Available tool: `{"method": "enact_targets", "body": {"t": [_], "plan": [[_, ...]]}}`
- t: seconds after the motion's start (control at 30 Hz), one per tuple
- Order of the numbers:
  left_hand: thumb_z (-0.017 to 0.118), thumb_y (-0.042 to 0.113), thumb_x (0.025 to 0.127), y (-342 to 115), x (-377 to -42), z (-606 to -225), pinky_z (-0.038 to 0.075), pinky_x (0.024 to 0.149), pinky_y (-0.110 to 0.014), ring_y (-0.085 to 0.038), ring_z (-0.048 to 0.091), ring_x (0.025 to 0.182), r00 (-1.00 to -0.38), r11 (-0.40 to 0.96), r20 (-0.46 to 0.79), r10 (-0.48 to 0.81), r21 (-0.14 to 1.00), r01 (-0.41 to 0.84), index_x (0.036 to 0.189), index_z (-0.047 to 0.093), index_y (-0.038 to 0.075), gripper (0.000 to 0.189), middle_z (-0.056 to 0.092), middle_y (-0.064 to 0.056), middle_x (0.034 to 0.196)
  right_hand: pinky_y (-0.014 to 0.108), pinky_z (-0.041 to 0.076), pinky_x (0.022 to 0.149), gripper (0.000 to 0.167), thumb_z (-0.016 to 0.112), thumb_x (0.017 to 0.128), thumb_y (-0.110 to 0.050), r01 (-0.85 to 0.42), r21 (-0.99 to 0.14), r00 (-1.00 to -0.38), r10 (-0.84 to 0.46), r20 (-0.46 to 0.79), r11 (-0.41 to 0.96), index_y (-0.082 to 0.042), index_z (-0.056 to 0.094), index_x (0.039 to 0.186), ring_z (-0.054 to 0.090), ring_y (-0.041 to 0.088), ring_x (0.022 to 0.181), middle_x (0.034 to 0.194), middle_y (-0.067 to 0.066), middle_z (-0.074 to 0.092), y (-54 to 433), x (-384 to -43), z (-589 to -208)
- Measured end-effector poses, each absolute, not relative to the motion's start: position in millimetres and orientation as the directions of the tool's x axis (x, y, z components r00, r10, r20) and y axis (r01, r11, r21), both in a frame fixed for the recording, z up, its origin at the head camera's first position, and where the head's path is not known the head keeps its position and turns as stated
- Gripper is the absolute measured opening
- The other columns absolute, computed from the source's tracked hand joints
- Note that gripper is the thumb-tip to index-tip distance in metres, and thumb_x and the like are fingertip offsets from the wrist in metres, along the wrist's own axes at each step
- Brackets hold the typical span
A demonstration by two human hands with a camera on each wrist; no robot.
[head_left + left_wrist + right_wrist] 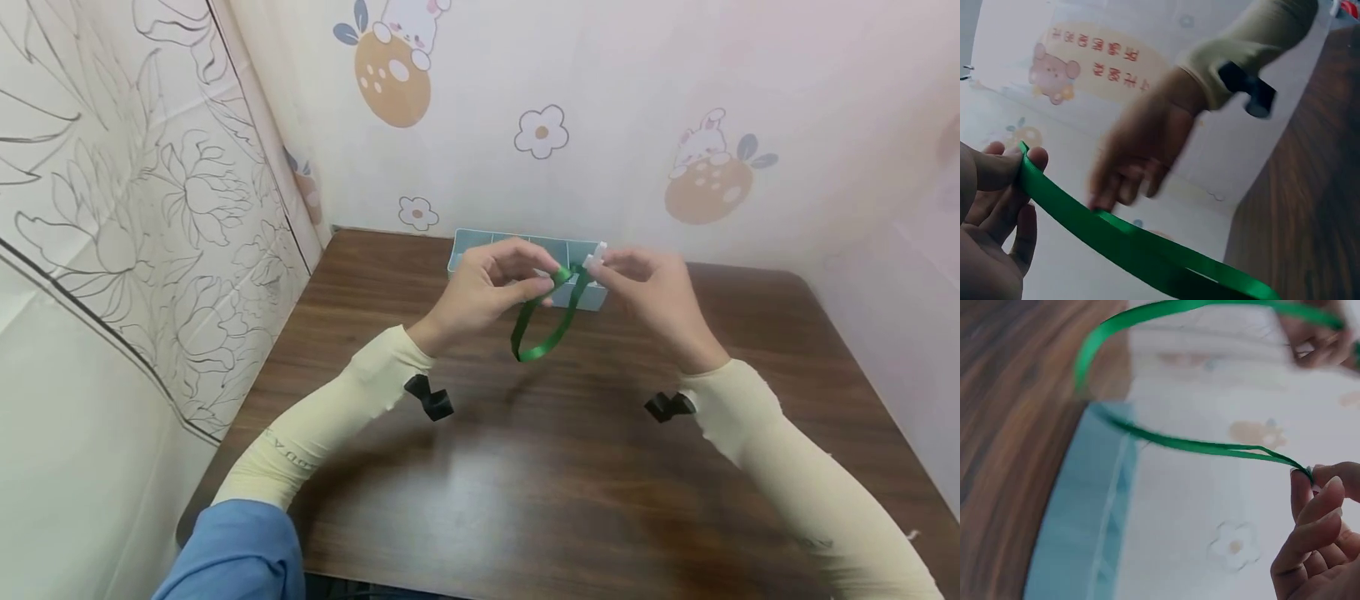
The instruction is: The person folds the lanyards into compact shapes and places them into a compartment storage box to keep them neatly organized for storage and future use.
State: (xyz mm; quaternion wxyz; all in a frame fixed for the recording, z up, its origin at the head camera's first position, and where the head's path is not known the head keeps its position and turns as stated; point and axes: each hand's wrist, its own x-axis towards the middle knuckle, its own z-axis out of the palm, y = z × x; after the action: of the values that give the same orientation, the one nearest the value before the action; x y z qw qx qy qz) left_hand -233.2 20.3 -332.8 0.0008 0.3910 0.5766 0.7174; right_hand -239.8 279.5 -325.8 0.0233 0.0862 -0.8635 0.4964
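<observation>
A green ribbon (551, 343) hangs in a loop between my two hands, above the table. My left hand (498, 277) pinches one part of it between thumb and fingers; the left wrist view shows this pinch on the ribbon (1079, 219) too. My right hand (648, 292) pinches the ribbon's other side with thumb and fingertips, seen also on the ribbon (1210, 447) in the right wrist view. By the right fingertips shows a small white piece (597, 253), its kind unclear. Behind both hands stands a light blue divided box (588, 297), partly hidden by them.
The brown wooden table (480, 467) reaches back to a papered wall (615, 125) close behind the box. A white panel with flower line drawings (202, 192) borders the left side. Black mounts sit at both wrists.
</observation>
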Motion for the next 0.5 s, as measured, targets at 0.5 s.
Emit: {"method": "enact_targets", "body": {"t": [0.5], "plan": [[0.074,-0.005,0.092,36.2,-232.5,-356.1,0.058,0.079,-0.045,-0.043,0.071,0.079,-0.717,-0.283,0.597,0.36,0.802,0.525,0.112,0.067,-0.002,0.021,0.072,-0.013,0.103,0.03,0.051,0.056,0.036,0.079,0.091,-0.042,-0.263,-0.862,-0.963,-0.17,0.208,0.433,-0.016,0.074,0.115,0.058,0.023,0.063,0.099,0.004,0.072,251.4,-204.9,-303.1]]}}
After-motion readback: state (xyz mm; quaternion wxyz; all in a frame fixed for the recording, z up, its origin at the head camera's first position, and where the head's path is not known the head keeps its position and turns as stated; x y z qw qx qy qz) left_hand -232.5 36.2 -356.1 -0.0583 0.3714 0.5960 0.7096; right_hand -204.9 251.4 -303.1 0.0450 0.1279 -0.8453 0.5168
